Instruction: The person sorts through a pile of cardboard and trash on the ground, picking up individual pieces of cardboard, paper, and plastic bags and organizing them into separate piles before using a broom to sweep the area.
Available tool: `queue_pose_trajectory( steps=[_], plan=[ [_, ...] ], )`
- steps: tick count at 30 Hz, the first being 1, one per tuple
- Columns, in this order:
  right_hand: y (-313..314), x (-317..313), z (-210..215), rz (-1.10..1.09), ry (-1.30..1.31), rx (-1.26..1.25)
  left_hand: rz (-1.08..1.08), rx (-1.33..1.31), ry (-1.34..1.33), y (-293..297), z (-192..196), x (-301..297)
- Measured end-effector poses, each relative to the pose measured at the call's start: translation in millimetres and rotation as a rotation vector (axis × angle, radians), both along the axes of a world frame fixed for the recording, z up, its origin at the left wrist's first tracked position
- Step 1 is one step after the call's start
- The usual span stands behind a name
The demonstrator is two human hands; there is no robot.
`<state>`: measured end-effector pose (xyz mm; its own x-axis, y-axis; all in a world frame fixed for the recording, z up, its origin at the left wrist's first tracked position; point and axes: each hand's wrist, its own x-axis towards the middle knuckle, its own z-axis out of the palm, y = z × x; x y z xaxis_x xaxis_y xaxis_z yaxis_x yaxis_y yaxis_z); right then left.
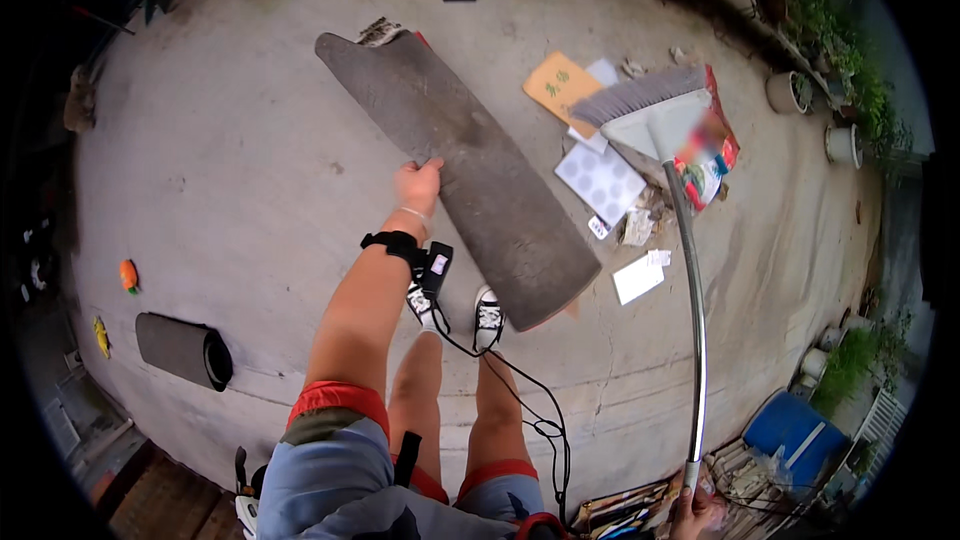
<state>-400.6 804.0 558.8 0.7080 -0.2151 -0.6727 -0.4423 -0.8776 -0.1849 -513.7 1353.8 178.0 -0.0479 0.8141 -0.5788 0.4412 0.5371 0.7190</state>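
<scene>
A long dark grey mat [490, 175] hangs slantwise in front of me, its far end curling over a patch of rough, whitish material. My left hand [418, 185] grips the mat's left edge with closed fingers. In my right hand [695, 515], at the lower right, is the long metal handle of a broom [684, 230]. Its white head with grey bristles rests over litter on the floor. Around it lie an orange-yellow card [561, 86], a white sheet with grey dots [600, 180], a white paper [639, 278] and a red plastic package [722, 120].
A rolled dark mat [175, 350] lies at the left, near an orange toy [128, 276] and a yellow one [101, 337]. Plant pots [788, 93] line the right side. A blue bin [795, 440] stands lower right. A black cable [545, 425] hangs near my legs.
</scene>
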Motion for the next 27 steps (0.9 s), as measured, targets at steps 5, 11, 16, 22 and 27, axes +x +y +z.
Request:
queue_pose_trajectory(
  steps=[5,11,16,22,27],
  plan=[
    [17.3,25.2,-2.0,0.254,-0.167,0.366,-0.392,0.127,0.495,54.9,112.5,-87.9],
    [43.3,40.1,-9.4,0.574,-0.134,0.345,-0.356,0.099,0.886,64.1,233.9,-264.1],
    [77.8,23.4,-35.0,0.749,-0.104,0.366,-0.232,0.036,0.987,-3.7,300.3,-429.3],
    [41.2,16.1,-85.1,0.935,-0.256,0.387,0.041,0.325,1.057,-53.9,321.8,-584.2],
    [132.9,-96.5,-34.7,0.913,-0.131,0.173,0.375,0.348,1.081,-71.7,320.4,-753.7]
  ],
)
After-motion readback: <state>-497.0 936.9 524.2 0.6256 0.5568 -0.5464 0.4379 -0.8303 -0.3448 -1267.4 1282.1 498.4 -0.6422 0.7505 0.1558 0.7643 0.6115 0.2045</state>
